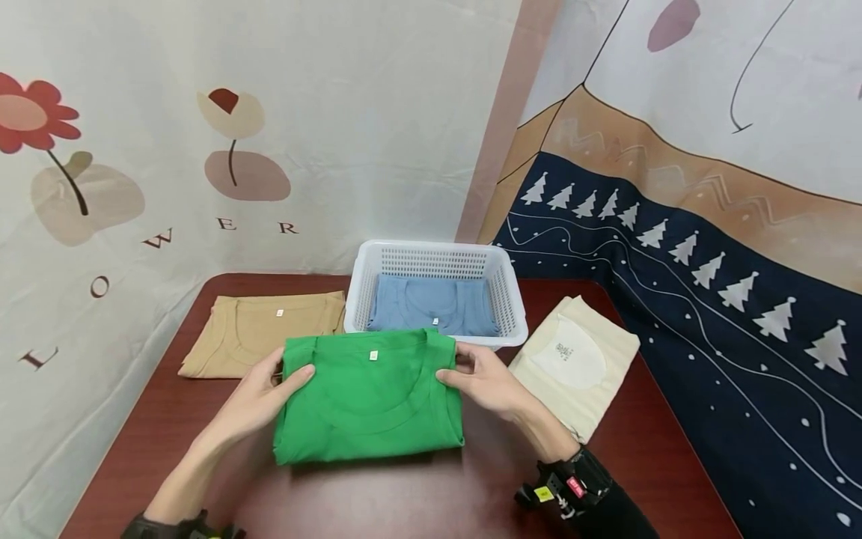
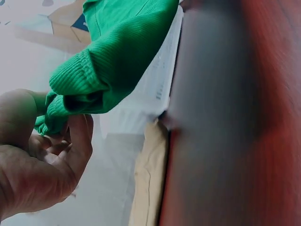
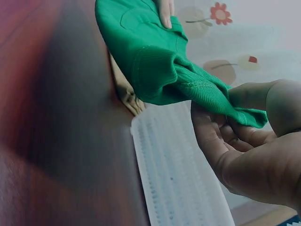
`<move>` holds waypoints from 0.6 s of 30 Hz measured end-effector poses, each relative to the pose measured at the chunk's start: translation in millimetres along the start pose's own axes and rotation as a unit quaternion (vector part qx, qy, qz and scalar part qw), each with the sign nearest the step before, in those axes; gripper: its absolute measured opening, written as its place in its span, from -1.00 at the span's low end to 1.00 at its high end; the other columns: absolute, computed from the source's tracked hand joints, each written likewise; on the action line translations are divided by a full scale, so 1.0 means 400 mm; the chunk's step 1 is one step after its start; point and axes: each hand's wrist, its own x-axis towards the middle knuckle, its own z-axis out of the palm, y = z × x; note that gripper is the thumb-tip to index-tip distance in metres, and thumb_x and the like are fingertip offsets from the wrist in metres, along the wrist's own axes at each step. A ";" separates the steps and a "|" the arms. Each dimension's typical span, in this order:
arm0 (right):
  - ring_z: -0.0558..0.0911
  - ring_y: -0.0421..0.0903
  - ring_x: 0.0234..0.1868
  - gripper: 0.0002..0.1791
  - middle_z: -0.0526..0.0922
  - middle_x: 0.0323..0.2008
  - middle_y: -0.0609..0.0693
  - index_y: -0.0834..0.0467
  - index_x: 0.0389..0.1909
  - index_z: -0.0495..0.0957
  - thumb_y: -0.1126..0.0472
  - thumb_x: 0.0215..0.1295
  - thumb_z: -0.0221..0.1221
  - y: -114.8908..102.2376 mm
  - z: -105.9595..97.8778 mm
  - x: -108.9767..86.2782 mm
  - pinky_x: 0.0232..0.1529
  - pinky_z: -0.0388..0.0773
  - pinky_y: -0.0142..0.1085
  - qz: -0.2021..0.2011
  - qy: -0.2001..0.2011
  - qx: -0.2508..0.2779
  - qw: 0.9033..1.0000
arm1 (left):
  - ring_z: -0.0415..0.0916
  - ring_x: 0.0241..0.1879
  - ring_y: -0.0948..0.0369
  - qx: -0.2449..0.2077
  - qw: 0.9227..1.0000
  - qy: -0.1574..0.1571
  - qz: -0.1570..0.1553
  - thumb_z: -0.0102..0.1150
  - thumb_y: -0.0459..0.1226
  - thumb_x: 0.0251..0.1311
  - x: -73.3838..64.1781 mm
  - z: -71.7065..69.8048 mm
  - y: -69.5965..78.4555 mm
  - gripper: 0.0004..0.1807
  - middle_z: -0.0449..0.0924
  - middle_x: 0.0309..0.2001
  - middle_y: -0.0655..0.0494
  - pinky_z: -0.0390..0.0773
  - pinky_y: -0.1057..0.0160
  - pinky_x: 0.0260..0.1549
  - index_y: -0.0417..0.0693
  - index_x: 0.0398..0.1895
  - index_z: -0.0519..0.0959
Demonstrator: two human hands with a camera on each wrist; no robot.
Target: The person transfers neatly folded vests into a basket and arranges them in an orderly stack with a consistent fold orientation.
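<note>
A folded green shirt (image 1: 370,397) is held up above the table, its neckline and small white label facing up. My left hand (image 1: 263,393) pinches its left edge, thumb on top and fingers beneath. At the opposite edge my right hand (image 1: 488,378) grips the cloth in the same way. Both wrist views show the green cloth (image 2: 122,56) bent between thumb and fingers, its lower side off the table. Just behind the shirt stands a white plastic basket (image 1: 436,251) with a folded blue shirt (image 1: 434,303) lying inside; the green shirt hides part of the basket's front.
A folded tan shirt (image 1: 242,337) lies at the table's back left, beside the basket. On the right a folded cream cloth bag or garment (image 1: 572,359) with a white printed patch lies at a slant. Printed curtains (image 1: 377,112) hang behind the dark red table (image 1: 377,509).
</note>
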 end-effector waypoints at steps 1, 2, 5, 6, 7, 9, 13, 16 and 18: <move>0.83 -0.08 0.21 -0.47 0.72 0.37 0.30 0.32 0.50 0.54 0.34 0.58 0.30 -0.002 -0.008 -0.003 0.17 0.82 -0.30 -0.001 0.002 -0.001 1.000 | 0.71 0.05 0.46 -0.002 1.000 -0.002 0.002 0.20 -0.09 0.73 0.006 0.005 0.005 -0.55 0.75 0.25 -0.12 0.73 0.33 0.01 -0.11 0.47 0.51; 0.83 -0.08 0.21 -0.47 0.71 0.36 0.32 0.33 0.50 0.54 0.34 0.58 0.29 -0.004 -0.015 -0.007 0.17 0.82 -0.30 -0.002 0.005 -0.003 1.000 | 0.71 0.07 0.43 -0.004 1.000 -0.003 0.005 0.20 -0.09 0.73 0.012 0.010 0.011 -0.54 0.74 0.26 -0.12 0.73 0.33 0.02 -0.11 0.48 0.51; 0.84 -0.09 0.20 -0.48 0.71 0.35 0.34 0.36 0.49 0.53 0.35 0.59 0.28 -0.006 -0.037 -0.015 0.17 0.82 -0.30 -0.005 0.012 -0.006 1.000 | 0.76 0.13 0.26 -0.018 1.000 -0.012 0.017 0.20 -0.12 0.73 0.031 0.024 0.027 -0.54 0.74 0.27 -0.14 0.75 0.32 0.03 -0.14 0.49 0.49; 0.84 -0.11 0.18 -0.49 0.71 0.34 0.34 0.37 0.48 0.54 0.35 0.59 0.28 -0.007 -0.044 -0.018 0.16 0.82 -0.30 -0.004 0.016 -0.009 1.000 | 0.77 0.15 0.19 -0.021 0.999 -0.014 0.020 0.20 -0.12 0.73 0.038 0.028 0.032 -0.54 0.74 0.27 -0.15 0.75 0.31 0.04 -0.14 0.50 0.49; 0.85 -0.12 0.15 -0.51 0.72 0.31 0.33 0.37 0.46 0.55 0.35 0.59 0.28 -0.008 -0.051 -0.021 0.14 0.82 -0.30 -0.002 0.020 -0.009 1.000 | 0.77 0.17 0.13 -0.025 0.999 -0.015 0.023 0.20 -0.12 0.73 0.044 0.033 0.038 -0.53 0.73 0.27 -0.15 0.75 0.31 0.05 -0.15 0.50 0.49; 0.86 -0.16 0.07 -0.55 0.75 0.25 0.28 0.37 0.41 0.58 0.33 0.59 0.28 -0.010 -0.064 -0.025 0.08 0.83 -0.31 0.005 0.028 -0.009 1.000 | 0.77 0.23 0.04 -0.029 0.999 -0.018 0.027 0.20 -0.12 0.73 0.058 0.040 0.048 -0.51 0.73 0.31 -0.16 0.75 0.32 0.08 -0.15 0.53 0.47; 0.87 -0.20 -0.05 -0.59 0.78 0.15 0.15 0.38 0.35 0.58 0.32 0.60 0.29 -0.014 -0.091 -0.034 -0.01 0.84 -0.30 0.016 0.038 0.004 0.999 | 0.76 0.29 -0.07 -0.034 0.999 -0.024 0.029 0.19 -0.10 0.73 0.085 0.053 0.065 -0.49 0.72 0.35 -0.17 0.74 0.29 0.13 -0.13 0.56 0.46; 0.88 -0.21 -0.05 -0.56 0.79 0.16 0.11 0.38 0.39 0.55 0.32 0.61 0.28 -0.016 -0.108 -0.041 -0.01 0.85 -0.28 0.015 0.038 0.012 0.999 | 0.75 0.33 -0.13 -0.037 0.998 -0.029 0.034 0.18 -0.11 0.74 0.107 0.062 0.077 -0.46 0.70 0.39 -0.20 0.77 0.17 0.19 -0.15 0.60 0.43; 0.88 -0.20 -0.04 -0.53 0.78 0.18 0.10 0.38 0.44 0.53 0.32 0.62 0.27 -0.018 -0.118 -0.045 0.00 0.86 -0.27 0.013 0.037 0.018 0.999 | 0.73 0.37 -0.15 -0.035 0.998 -0.031 0.040 0.18 -0.11 0.74 0.122 0.069 0.085 -0.44 0.68 0.43 -0.21 0.78 0.04 0.25 -0.15 0.62 0.41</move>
